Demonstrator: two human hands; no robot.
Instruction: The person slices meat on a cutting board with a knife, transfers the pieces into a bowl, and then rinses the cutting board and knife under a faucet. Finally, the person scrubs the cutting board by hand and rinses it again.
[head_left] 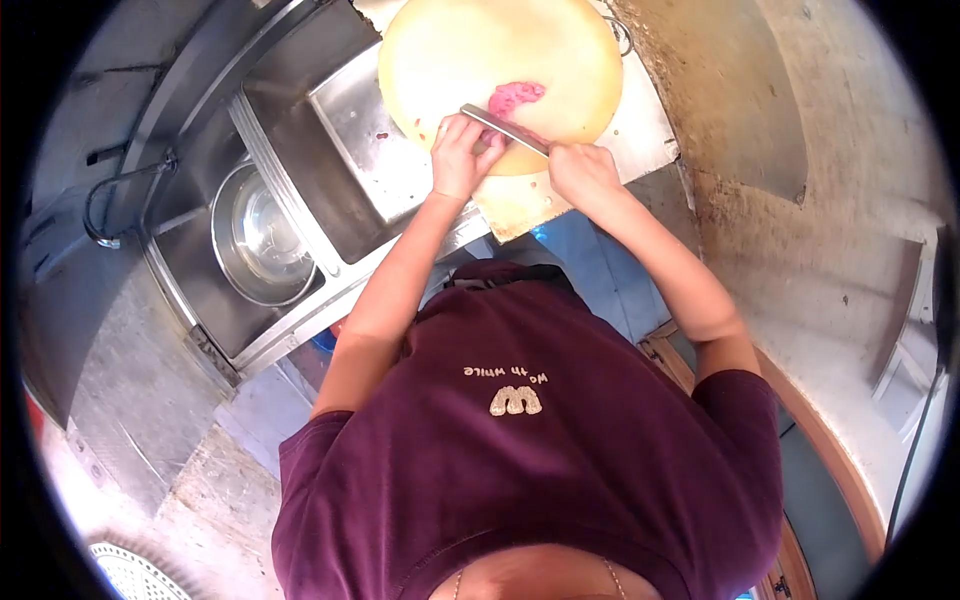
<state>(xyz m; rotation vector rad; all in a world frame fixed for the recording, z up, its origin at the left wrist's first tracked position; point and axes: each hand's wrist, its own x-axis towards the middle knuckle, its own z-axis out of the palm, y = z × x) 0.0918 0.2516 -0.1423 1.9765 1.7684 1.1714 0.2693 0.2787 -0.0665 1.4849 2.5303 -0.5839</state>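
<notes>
A double metal sink [280, 185] runs along the left side, with a curved faucet [103, 205] at its far left and a round metal bowl [265, 235] sitting in the left basin. A stained wall [800, 180] rises on the right. On the far side, just right of the sink, a thick, round, pale-yellow cutting board [440, 60] lies on a light, stained surface [650, 130]. Pinkish-red meat [517, 96] is near the middle of the board, with more of it close to the blade toward the near edge. The right hand [584, 176] is closed around the handle of a knife [505, 129], whose broad blade points left and slightly away across the near part of the board. The left hand [465, 158] is at the board's near-left edge, fingers bent and drawn in beside the blade, thumb close to the meat; whether they clamp it cannot be told, as the fingers and knife partly hide that spot. Small red bits [419, 123] dot the board's left side. Nearest is the person's maroon T-shirt [530, 480], with pale lettering on its front, and both bare forearms reach from its sleeves toward the board.
</notes>
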